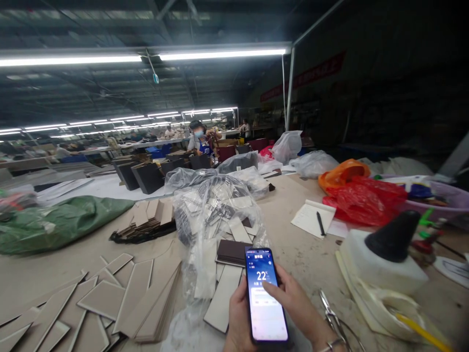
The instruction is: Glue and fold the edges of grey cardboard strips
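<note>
A lit phone [266, 298] showing a blue weather screen with "22" is held upright at the bottom centre. My left hand [238, 313] grips its left edge. My right hand [296, 305] wraps the right edge, its thumb over the screen. Directly behind the phone lies a stack of dark brown pieces [232, 252], beside pale cut pieces [223, 298] and a clear plastic bag [220, 205] of scraps. Metal scissors [331, 313] rest on the table right of my right hand.
Beige panels [139, 293] spread at left, near a green bag [62, 222]. To the right are a notepad [311, 217] with a pen, a red bag [366, 198], a white container [384, 264] with a black cone, and a purple basin [436, 210]. A masked person [200, 139] sits farther back.
</note>
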Demonstrator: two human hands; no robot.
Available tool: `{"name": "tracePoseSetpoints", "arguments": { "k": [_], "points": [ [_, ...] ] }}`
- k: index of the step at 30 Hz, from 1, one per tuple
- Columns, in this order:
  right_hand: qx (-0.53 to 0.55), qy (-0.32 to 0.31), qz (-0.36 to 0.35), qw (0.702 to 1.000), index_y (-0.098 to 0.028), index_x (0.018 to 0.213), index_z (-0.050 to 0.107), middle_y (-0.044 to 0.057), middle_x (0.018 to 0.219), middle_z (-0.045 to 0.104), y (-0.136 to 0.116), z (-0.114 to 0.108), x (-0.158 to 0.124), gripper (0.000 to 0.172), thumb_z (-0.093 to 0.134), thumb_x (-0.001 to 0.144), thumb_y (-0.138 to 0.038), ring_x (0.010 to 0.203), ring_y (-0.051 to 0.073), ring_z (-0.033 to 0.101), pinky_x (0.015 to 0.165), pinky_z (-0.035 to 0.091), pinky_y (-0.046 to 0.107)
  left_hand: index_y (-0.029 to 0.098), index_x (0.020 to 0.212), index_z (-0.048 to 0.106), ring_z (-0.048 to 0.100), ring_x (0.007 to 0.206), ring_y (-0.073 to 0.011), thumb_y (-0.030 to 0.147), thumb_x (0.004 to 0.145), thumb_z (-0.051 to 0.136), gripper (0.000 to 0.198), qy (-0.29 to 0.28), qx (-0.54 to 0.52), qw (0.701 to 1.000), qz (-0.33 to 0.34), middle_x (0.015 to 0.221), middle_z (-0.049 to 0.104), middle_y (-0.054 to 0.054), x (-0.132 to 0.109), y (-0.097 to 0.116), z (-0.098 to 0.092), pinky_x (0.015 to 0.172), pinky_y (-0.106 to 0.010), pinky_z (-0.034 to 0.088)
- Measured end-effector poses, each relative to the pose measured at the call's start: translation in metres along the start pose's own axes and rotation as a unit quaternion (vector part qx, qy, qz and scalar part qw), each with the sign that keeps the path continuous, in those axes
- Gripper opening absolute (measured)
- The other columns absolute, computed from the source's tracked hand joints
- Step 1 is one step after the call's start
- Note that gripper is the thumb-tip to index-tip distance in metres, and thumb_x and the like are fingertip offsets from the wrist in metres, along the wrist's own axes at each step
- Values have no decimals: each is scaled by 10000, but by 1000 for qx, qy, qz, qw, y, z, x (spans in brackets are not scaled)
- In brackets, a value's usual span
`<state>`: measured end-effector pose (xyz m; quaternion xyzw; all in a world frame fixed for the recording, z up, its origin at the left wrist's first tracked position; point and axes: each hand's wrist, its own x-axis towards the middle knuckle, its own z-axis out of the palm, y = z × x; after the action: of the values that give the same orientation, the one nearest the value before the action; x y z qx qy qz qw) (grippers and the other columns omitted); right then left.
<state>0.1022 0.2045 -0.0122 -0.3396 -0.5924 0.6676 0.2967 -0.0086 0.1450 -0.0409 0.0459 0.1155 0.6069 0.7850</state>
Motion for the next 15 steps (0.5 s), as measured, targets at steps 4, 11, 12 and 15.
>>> {"name": "tracePoseSetpoints", "arguments": {
  "k": [4, 11, 12, 15],
  "points": [
    [7, 0, -12, 1000, -135, 1245, 458, 95, 1017, 677, -1, 0, -1, 550, 629, 780, -374, 844, 243, 661, 735, 539, 366, 32, 1167, 595, 587, 1052, -326, 526, 875, 417, 601, 12, 7, 1000, 1, 1094, 647, -185, 1, 0, 0, 957, -416, 366],
    [23, -5, -16, 1000, -138, 1266, 452, 106, 1085, 656, 3, 0, 2, 566, 633, 779, -361, 907, 248, 650, 796, 528, 381, 20, 1094, 638, 586, 1055, -332, 528, 877, 400, 601, -10, 37, 999, 18, 1056, 660, -193, 6, 3, -7, 957, -420, 374],
    [22, -5, -18, 1000, -139, 1265, 456, 105, 1078, 658, 3, 0, 2, 566, 634, 777, -364, 900, 248, 651, 789, 529, 380, 28, 1106, 634, 588, 1051, -331, 530, 874, 405, 599, -7, 36, 999, 17, 1061, 659, -190, 6, 3, -7, 956, -422, 374],
    [17, 0, -24, 1000, -145, 1250, 475, 99, 1046, 669, 3, 0, 3, 556, 639, 771, -375, 871, 248, 657, 762, 531, 374, 47, 1164, 602, 597, 1039, -328, 542, 868, 415, 606, 8, 29, 1000, 7, 1080, 654, -183, 3, 1, -5, 954, -425, 373]
  ]
}}
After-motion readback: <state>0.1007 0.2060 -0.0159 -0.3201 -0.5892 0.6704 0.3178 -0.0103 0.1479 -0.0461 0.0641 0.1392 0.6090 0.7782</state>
